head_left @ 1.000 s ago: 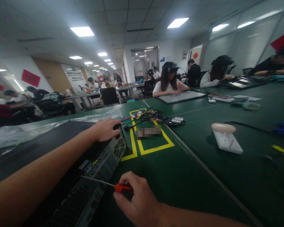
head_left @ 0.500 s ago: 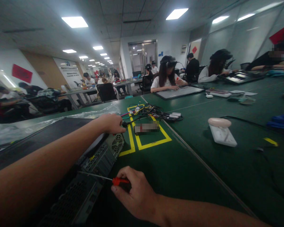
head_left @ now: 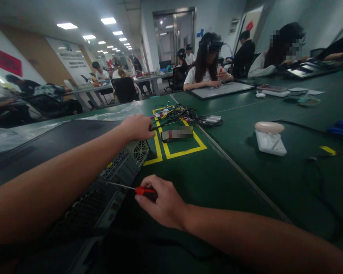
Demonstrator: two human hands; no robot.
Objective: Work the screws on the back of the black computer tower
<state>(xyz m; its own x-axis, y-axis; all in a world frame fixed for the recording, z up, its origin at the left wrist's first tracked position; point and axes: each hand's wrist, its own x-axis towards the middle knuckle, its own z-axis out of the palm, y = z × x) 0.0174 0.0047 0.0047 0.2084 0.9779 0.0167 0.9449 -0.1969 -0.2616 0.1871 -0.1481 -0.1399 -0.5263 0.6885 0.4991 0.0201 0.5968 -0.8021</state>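
Note:
A dark computer case (head_left: 126, 163) lies on the green table at the left, its vented back panel facing right. My right hand (head_left: 161, 201) is closed around a red and black screwdriver (head_left: 143, 191), whose shaft points left to the back panel. The exact spot of its tip is hard to make out. Over the far end of the case, my left hand (head_left: 138, 128) has its fingers curled, near a black cable; what they hold, if anything, is hidden. My left forearm crosses above the case.
Beyond my left hand lie a cable bundle (head_left: 185, 113) and a phone (head_left: 177, 134) within yellow tape. A white box with a pinkish lid (head_left: 270, 140) stands at the right. Clear plastic sheeting (head_left: 114, 113) lies behind the case. People sit across the table.
The view has tipped down and shifted, so the table scene sits higher in the frame. Both hands keep nearly the same pose, and the screwdriver remains in my right hand.

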